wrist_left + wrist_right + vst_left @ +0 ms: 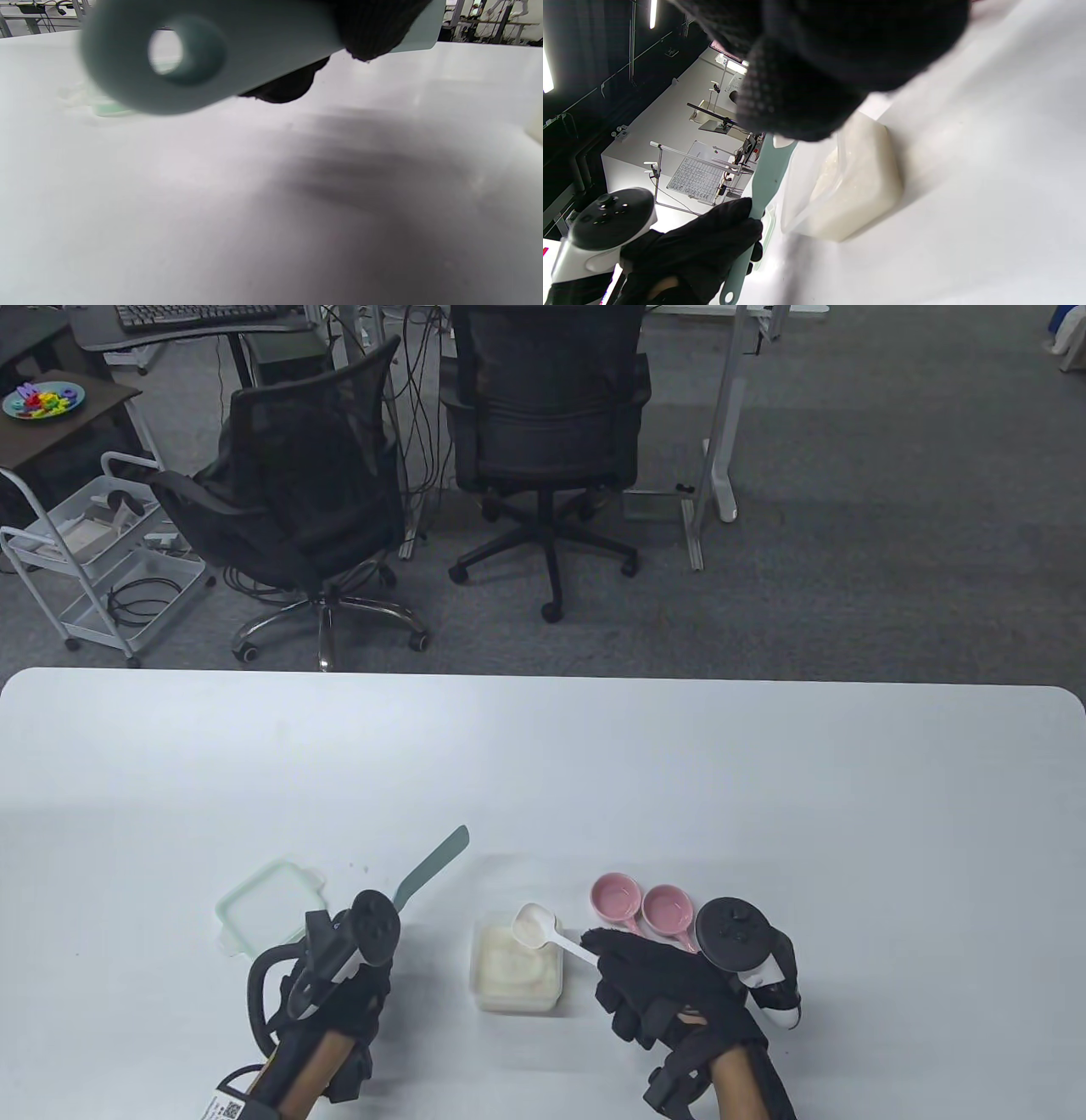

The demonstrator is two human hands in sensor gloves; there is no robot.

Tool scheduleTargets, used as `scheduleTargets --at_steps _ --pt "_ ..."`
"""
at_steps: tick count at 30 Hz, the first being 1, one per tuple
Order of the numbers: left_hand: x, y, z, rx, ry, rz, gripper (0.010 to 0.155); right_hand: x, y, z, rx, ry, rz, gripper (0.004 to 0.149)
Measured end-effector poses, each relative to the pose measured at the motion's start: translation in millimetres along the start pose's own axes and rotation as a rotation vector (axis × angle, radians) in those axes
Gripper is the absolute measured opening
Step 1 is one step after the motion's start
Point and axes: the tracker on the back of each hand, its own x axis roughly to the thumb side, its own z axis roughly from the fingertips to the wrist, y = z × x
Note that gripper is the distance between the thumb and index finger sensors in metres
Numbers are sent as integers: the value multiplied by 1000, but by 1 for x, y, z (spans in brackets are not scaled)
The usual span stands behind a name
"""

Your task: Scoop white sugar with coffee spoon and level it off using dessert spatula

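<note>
A clear square container of white sugar (516, 974) (852, 186) sits near the table's front edge. My right hand (649, 984) grips the handle of a white coffee spoon (534, 923), whose bowl hovers over the container's far right corner. My left hand (339, 984) (691, 250) holds the handle of a pale green dessert spatula (437, 865) (237, 46) (768, 178), its blade pointing up and away to the right, left of the container. In the left wrist view the spatula's handle end with its hanging hole fills the top.
A pale green container lid (267, 903) lies left of the left hand. Two small pink bowls (615, 897) (668, 909) stand right of the sugar container, beside the right hand. Office chairs stand beyond the table's far edge.
</note>
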Motion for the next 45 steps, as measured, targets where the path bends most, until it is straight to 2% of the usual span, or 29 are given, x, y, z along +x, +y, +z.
scheduleTargets --at_steps 15,20,24,26,27,29,32,34,40,45 --pt "3 -16 -6 -121 65 -116 58 0 0 0 1 1 3 49" --pt "5 -11 0 -52 40 -112 64 0 0 0 3 3 4 49" --pt "8 -4 7 38 -54 -37 69 0 1 0 6 5 5 49" --pt "11 -1 11 108 -177 12 71 0 1 0 6 6 7 49" --pt "14 0 13 117 -290 42 73 0 1 0 7 5 6 49" --pt "21 0 20 154 -410 59 78 0 0 0 10 6 7 49" --pt "30 -3 26 135 -496 -5 87 0 1 0 16 13 11 49" --pt "33 -6 27 89 -559 27 95 -1 2 -1 30 19 19 49" --pt "30 -8 22 91 -550 -2 97 -1 4 -2 42 23 27 49" --pt "24 -9 16 91 -523 -2 97 0 -1 0 -3 11 5 50"
